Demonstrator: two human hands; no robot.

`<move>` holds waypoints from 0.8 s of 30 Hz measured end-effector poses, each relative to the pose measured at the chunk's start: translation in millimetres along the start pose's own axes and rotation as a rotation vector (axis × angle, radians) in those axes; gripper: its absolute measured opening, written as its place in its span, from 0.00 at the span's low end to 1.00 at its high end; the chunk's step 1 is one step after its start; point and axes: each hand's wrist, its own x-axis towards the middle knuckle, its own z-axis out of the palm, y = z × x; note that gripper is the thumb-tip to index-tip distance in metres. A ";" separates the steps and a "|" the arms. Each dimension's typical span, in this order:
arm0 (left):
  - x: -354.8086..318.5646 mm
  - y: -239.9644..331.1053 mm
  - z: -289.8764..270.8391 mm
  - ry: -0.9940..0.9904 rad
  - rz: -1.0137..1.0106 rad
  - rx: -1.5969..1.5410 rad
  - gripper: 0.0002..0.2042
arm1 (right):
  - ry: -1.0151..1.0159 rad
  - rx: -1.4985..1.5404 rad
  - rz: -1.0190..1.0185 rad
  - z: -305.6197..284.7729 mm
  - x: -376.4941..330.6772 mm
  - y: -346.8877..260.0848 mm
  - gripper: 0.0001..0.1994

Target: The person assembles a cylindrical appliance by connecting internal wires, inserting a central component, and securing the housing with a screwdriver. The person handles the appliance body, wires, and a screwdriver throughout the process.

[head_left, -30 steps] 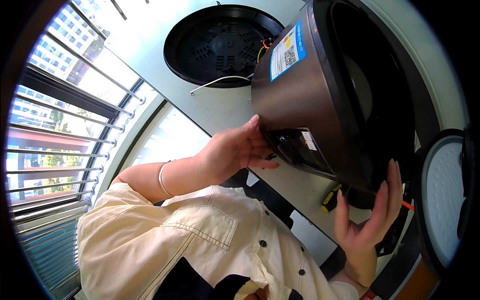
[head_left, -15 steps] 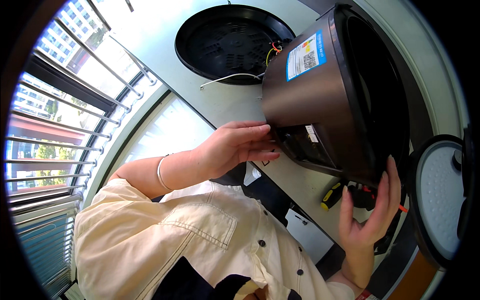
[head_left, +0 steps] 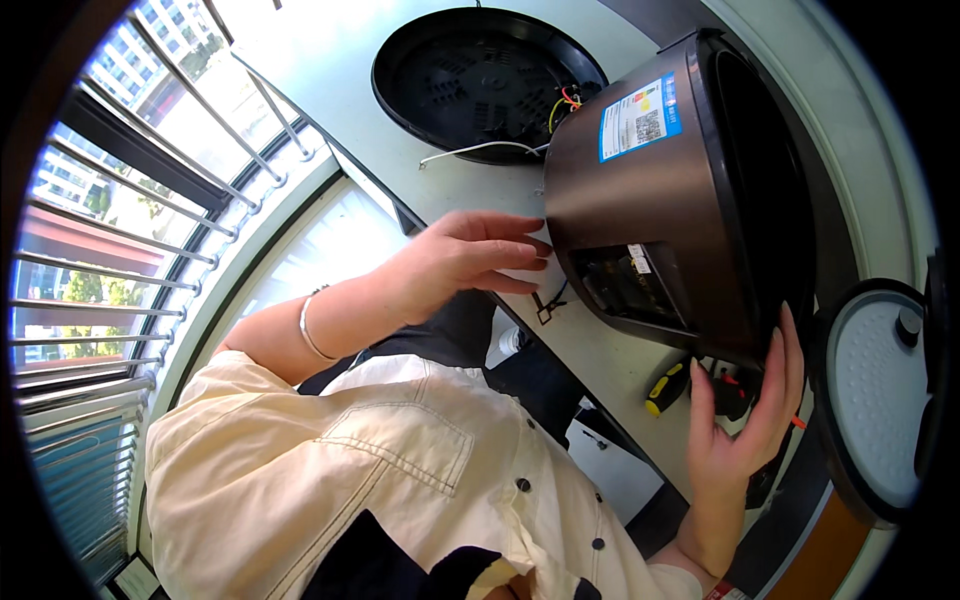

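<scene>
Nearest, the right hand (head_left: pixel 742 428), thumb and fingers apart, rests against the brown metallic rounded cooker housing (head_left: pixel 635 205), apparently steadying it on its side on the pale bench (head_left: pixel 460 190). The left hand (head_left: pixel 460 262), grip spread and empty, hangs just left. Farther off, coloured wires (head_left: pixel 565 104) probably explain the round black vented plastic base (head_left: pixel 488 82) lying close.
</scene>
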 end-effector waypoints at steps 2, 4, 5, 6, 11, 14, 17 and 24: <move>-1.7 21.6 -7.4 0.016 0.057 0.283 0.18 | -0.029 0.052 0.063 -1.0 1.1 -0.3 0.31; -1.1 38.7 -8.3 0.118 0.505 0.465 0.11 | -0.036 0.051 0.032 -1.3 5.3 3.0 0.31; 2.6 54.0 -6.8 0.112 0.839 0.814 0.12 | -0.038 0.051 0.017 -1.0 7.0 4.9 0.31; 9.1 75.7 0.7 0.069 1.048 1.031 0.13 | -0.036 0.085 0.028 -2.1 6.1 6.3 0.30; 101.8 138.8 31.6 -0.229 1.787 1.358 0.20 | -0.052 0.332 0.087 -12.3 16.3 7.5 0.24; 136.2 144.6 48.2 -0.450 1.938 1.355 0.13 | -0.085 0.315 0.097 -14.7 18.7 13.9 0.19; 151.1 134.9 43.6 -0.628 1.725 1.355 0.14 | -0.148 0.278 0.127 -17.4 26.9 16.6 0.17; 134.8 123.0 31.0 -0.082 1.839 1.101 0.09 | -0.250 0.417 0.273 -3.6 45.0 8.4 0.25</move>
